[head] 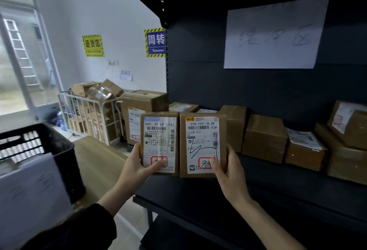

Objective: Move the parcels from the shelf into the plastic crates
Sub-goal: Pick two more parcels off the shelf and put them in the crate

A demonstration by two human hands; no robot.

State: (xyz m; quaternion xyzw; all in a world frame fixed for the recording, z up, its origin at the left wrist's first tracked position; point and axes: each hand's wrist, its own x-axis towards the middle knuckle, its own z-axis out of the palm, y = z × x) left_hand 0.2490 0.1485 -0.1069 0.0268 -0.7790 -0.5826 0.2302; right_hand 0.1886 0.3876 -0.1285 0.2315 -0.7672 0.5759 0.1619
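The left hand (137,167) grips the lower left corner of a small brown parcel (158,142), with the thumb laid across the front of its label by a red stamp. The right hand (230,174) grips the lower right corner of a second parcel (201,144) the same way, thumb on the label beside another red stamp. Both parcels stand upright, labels facing the camera, long edges almost touching, above the left front part of the dark shelf (258,190).

The left label reads "640- X2 14 [714]" above barcodes. The right one reads "370A E601-36 68 FOP", with "E601" lower down under a black pen scrawl. The smaller print is too fine to read.

More parcels (264,137) sit in a row along the back of the shelf, running to its right end, where one carton rests on another. A white sheet (276,33) with faint handwriting hangs on the shelf's back panel. The shelf board in front of the row is bare down to its front edge, which lies under the wrists.

A black plastic crate (63,150) with a paper on its front stands off the shelf's left end, on a pale wooden surface, with open space between it and the shelf. Beyond that end stand a large carton (143,114) and a white cage trolley (87,110) of boxes. On the wall above are a yellow sign (93,45) and a blue sign (155,42) marked "Turnover".
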